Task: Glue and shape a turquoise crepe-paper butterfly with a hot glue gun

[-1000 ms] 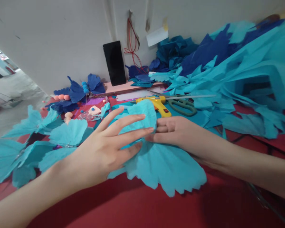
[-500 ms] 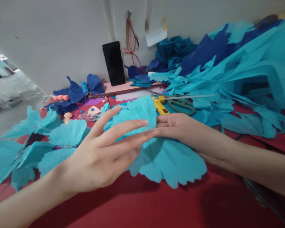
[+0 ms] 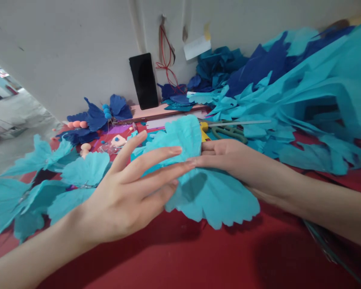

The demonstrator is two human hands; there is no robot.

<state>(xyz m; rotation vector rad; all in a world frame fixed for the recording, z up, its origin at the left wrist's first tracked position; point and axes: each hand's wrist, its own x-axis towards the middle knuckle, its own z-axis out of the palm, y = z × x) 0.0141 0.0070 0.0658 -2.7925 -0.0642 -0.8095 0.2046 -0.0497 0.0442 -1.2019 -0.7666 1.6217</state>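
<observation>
A turquoise crepe-paper piece (image 3: 215, 196) with scalloped lobes, like butterfly wings, is held above the red table. My right hand (image 3: 228, 156) pinches its gathered middle between thumb and fingers from the right; some fingers are hidden behind the paper. My left hand (image 3: 135, 184) spreads its fingers over the left side of the piece, and its fingertips touch the paper near the pinched fold. Behind the paper lie a yellow-bodied glue gun (image 3: 203, 130), partly covered, and green-handled scissors (image 3: 230, 133).
Turquoise paper butterflies (image 3: 86, 168) lie at left. Dark blue ones (image 3: 96, 114) sit behind, near coral beads (image 3: 77, 124). A black phone (image 3: 143, 80) leans on the wall. Cut turquoise paper (image 3: 313, 88) is heaped at right. The red table (image 3: 174, 257) shows in front.
The held paper piece has risen slightly and tilted, covering more of the glue gun. My left fingers have shifted a little left, and my right hand has lifted slightly.
</observation>
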